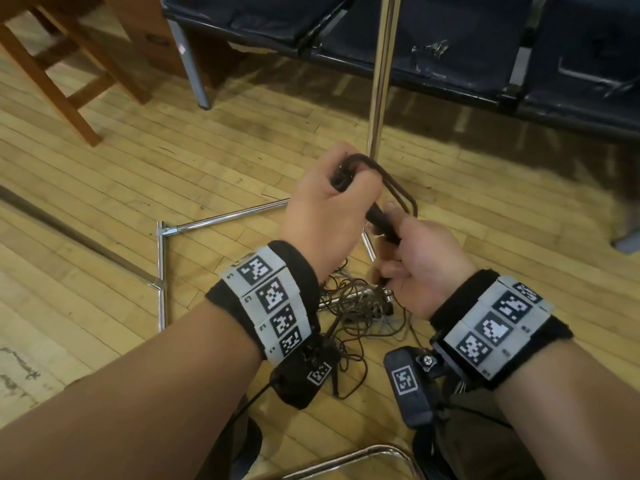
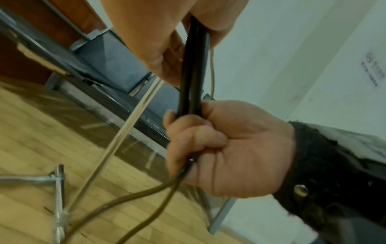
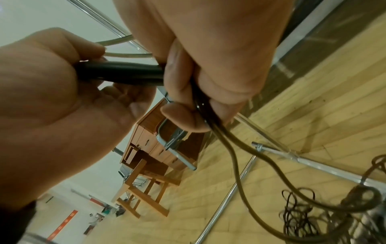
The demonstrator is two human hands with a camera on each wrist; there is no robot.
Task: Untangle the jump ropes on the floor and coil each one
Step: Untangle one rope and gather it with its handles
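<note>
Both hands hold one jump rope above the wooden floor. A pair of black handles (image 1: 379, 220) lies side by side between them. My left hand (image 1: 329, 199) grips the upper end together with a few loops of dark cord (image 1: 398, 192). My right hand (image 1: 419, 251) is curled round the lower end. In the left wrist view the handles (image 2: 192, 74) run from the left hand (image 2: 150, 41) down into the right hand (image 2: 229, 148), and brown cord (image 2: 146, 196) trails out below. A tangle of thin ropes (image 1: 356, 306) lies on the floor under my wrists, and the tangle (image 3: 313, 214) also shows in the right wrist view.
A chrome rack frame (image 1: 161, 271) lies on the floor beside the tangle, and its upright pole (image 1: 379, 81) rises just beyond my hands. Dark bench seats (image 1: 415, 39) stand behind, a wooden stool (image 1: 52, 64) at far left, and a chrome chair frame (image 1: 363, 459) near my legs.
</note>
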